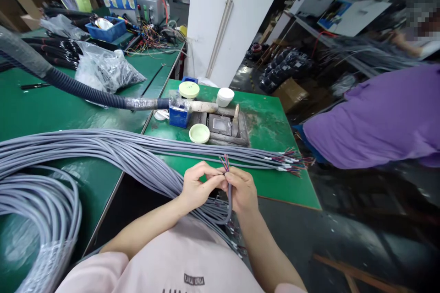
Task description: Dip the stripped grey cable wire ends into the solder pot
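My right hand is closed round a grey cable just below its stripped end. Thin coloured wires fan upward out of that end. My left hand is closed too, its thumb and fingertips pinched at the base of the wires; exactly what they grip is partly hidden. The held cable bends down and back into a bundle of grey cables at the left. Beyond my hands, more grey cables lie across the green table, their stripped wire ends pointing right.
A square metal pot with a scraper stands ahead, near a ribbed hose. Around it are a pale green dish and a white tub. A coil of cables lies left. A person in purple is at right.
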Available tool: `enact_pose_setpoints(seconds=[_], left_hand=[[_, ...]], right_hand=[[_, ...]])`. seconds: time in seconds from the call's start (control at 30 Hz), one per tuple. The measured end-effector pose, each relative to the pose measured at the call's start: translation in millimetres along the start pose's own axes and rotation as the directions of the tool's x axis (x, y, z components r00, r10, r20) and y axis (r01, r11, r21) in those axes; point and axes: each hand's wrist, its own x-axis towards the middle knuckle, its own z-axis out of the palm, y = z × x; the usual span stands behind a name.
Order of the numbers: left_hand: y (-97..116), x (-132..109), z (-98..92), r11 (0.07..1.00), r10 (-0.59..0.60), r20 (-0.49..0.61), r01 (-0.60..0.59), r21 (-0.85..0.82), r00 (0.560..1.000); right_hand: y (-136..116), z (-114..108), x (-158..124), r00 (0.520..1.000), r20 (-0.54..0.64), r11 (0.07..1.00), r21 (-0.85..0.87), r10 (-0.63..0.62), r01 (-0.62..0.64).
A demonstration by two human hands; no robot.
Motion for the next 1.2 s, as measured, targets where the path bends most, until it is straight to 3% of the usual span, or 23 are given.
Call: enact_pose_setpoints(seconds=[0.13,0.3,0.43,0.57,0.67,0.83,1.03,1.2], left_hand=[[-0.7,2.2,2.0,0.998,-0.052,-0.011,0.051,-0.026,0.999],[-0.3,6.6,3.1,0.984,-0.128,-0.098,0.114,-0.135,0.987],[-2.4,12.0,-1.7,0.966,-0.200,-0.158,0.169,-0.194,0.967],[-10.6,18.8,-21.1,0.978,-0.205,-0.249,0.187,-0.091,0.947],[-19.7,22.4,-36.6,0.977,-0.096,-0.199,0.131,0.168,0.975],[-33.8,22.6,-42.9,0.899,0.009,0.003,-0.010,0.437,1.000],[-41.4,22.3,-41.3,0.859,0.036,0.037,-0.049,0.510,0.999],[-41.4,22.1,-42.0,0.846,0.058,0.057,-0.080,0.527,0.997]], right_hand=[[-6.4,-1.8,7.4,1.000,-0.008,1.000,0.012,0.010,-0.010],[-9.5,-5.3,13.9,0.986,0.063,0.966,-0.200,-0.155,0.165],[-17.1,-1.6,25.4,0.936,0.156,0.775,-0.527,-0.315,0.349],[-27.7,1.0,59.9,0.908,0.202,0.637,-0.657,-0.367,0.403],[-32.1,2.3,94.4,0.915,0.236,0.550,-0.739,-0.328,0.388],[-29.3,15.3,138.0,0.954,0.282,0.302,-0.905,-0.101,0.299],[-16.8,34.4,161.2,0.967,0.246,-0.033,-0.968,0.068,0.249],[-8.2,41.6,168.4,0.958,0.261,-0.161,-0.947,0.115,0.278]])
